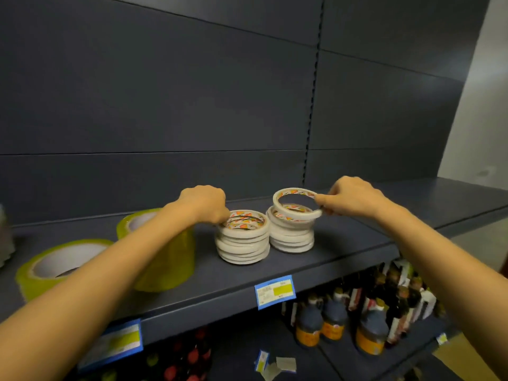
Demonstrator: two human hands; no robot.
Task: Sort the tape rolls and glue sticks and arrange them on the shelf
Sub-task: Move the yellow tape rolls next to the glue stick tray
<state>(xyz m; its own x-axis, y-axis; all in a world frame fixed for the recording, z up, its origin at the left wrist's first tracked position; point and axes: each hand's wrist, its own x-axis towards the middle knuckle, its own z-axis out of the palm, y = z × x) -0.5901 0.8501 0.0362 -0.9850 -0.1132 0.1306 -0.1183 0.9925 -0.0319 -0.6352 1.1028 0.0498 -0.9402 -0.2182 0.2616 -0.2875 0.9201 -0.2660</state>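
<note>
White thin tape rolls sat in two stacks on the dark shelf.

The right hand pinched one tilted tape roll at its 3 o'clock edge, over the right stack. The left hand curled closed on the left stack, at its 10 o'clock rim.

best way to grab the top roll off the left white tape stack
Pinch the rim of the top roll with fingers from above, one inside the open core and one outside. It is a thin flat ring lying level on the left stack, so the sides offer little height. Come from the front: the yellow tape roll crowds the left, and the right stack stands close beside.
</note>
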